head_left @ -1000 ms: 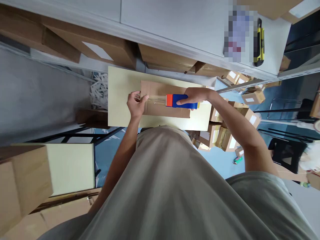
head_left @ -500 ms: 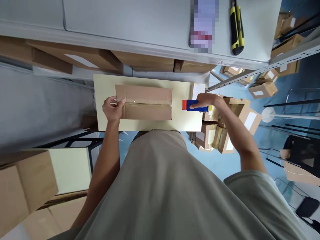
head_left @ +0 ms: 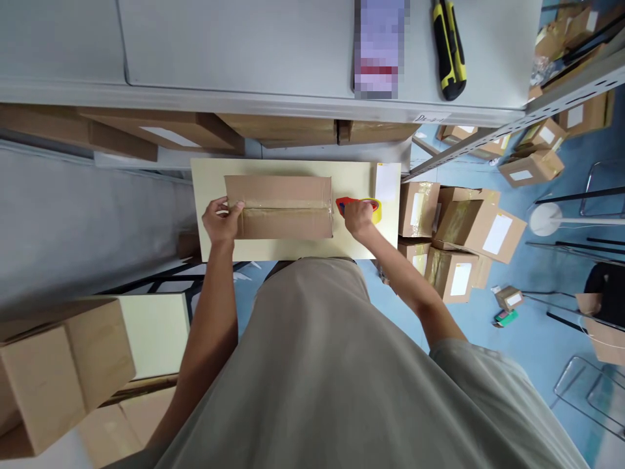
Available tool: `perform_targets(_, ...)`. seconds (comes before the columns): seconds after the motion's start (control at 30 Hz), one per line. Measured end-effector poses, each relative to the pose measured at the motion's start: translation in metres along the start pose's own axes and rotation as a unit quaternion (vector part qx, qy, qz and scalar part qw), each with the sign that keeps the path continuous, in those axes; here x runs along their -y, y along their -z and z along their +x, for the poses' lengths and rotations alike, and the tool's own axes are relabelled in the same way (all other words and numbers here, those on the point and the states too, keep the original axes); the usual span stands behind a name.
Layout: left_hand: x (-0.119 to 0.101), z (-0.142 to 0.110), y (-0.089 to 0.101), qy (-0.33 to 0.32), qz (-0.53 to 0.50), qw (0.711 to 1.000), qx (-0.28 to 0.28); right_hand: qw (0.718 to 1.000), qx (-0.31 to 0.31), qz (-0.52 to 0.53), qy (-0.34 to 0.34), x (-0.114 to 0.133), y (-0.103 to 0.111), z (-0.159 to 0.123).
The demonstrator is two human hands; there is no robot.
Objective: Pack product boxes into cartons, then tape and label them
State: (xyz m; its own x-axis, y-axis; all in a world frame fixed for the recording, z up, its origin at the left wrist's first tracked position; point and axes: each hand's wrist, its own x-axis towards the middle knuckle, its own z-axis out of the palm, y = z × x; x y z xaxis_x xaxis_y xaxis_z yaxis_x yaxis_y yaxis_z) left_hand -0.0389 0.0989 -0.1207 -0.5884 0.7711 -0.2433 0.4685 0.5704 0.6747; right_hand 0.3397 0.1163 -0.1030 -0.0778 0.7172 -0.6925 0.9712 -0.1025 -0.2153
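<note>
A long cardboard box (head_left: 286,223) lies on a pale yellow board (head_left: 293,250), with a strip of tape along its middle seam. At the box's left end, my left hand (head_left: 222,218) grips the edge, thumb on top and fingers round the side. My right hand (head_left: 358,216) is wrapped round a tape dispenser (head_left: 343,203), red at the front with a yellow roll area behind. The dispenser is just off the box's right end; whether tape joins the two I cannot tell. A white sheet of paper (head_left: 386,181) lies at the board's right side.
On the grey shelf (head_left: 234,52) above lie a yellow-black utility knife (head_left: 449,52) and a blurred-out flat item (head_left: 379,49). Taped cartons (head_left: 452,273) stand on the blue floor at right. An open carton (head_left: 63,371) is at lower left. A metal shelf post (head_left: 473,150) rises at right.
My right hand has brought the tape dispenser left, close to the box's right end, and turned it. My left hand keeps its hold on the box. The view has shifted slightly.
</note>
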Motion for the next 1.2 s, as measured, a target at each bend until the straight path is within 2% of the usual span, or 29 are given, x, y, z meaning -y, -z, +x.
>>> perform_targets(0.13, 0.002, -0.006, -0.002, -0.011, 0.025, 1.0, -0.012, 0.996, -0.046, 0.017, -0.081, -0.002, -0.057, -0.011)
perform_targets(0.23, 0.0, -0.014, -0.003, -0.026, 0.054, 0.998, -0.02, 0.992, -0.074, 0.035, -0.1, -0.008, -0.078, -0.026)
perform_targets(0.3, -0.001, -0.019, -0.002, -0.048, 0.074, 0.996, -0.012, 0.987, -0.091, 0.059, -0.114, -0.008, -0.077, -0.036)
perform_targets(0.37, -0.002, -0.023, -0.001, -0.072, 0.089, 0.993, -0.005, 0.983, -0.118, 0.093, -0.108, 0.0, -0.067, -0.043)
perform_targets(0.47, 0.001, -0.024, -0.001, -0.093, 0.093, 0.991, 0.006, 0.972, -0.164, 0.16, -0.044, 0.025, -0.047, -0.048)
perform_targets(0.53, 0.004, -0.024, -0.004, -0.089, 0.087, 0.992, 0.014, 0.966, -0.17, 0.195, -0.022, 0.047, -0.037, -0.048)
perform_targets(0.6, 0.008, -0.024, -0.007, -0.07, 0.07, 0.995, 0.023, 0.964, -0.158, 0.208, -0.04, 0.065, -0.035, -0.046)
perform_targets(0.73, 0.008, -0.025, -0.005, -0.039, 0.03, 0.996, 0.078, 0.956, -0.166, 0.235, -0.063, 0.076, -0.041, -0.044)
perform_targets(0.83, 0.005, -0.029, 0.008, -0.051, 0.022, 0.991, 0.124, 0.95, -0.185, 0.247, -0.051, 0.072, -0.044, -0.047)
perform_targets(0.93, 0.008, -0.03, 0.031, -0.085, 0.014, 0.985, 0.151, 0.946, -0.203, 0.251, -0.017, 0.07, -0.047, -0.055)
perform_targets(1.0, 0.015, -0.026, 0.049, -0.123, -0.003, 0.982, 0.143, 0.942, -0.224, 0.25, 0.018, 0.073, -0.053, -0.062)
perform_targets(1.1, 0.032, -0.014, 0.071, -0.167, -0.022, 0.981, 0.094, 0.926, -0.265, 0.263, 0.053, 0.083, -0.067, -0.067)
perform_targets(1.2, 0.051, -0.002, 0.082, -0.145, -0.022, 0.987, 0.071, 0.921, -0.241, 0.302, 0.046, 0.096, -0.086, -0.061)
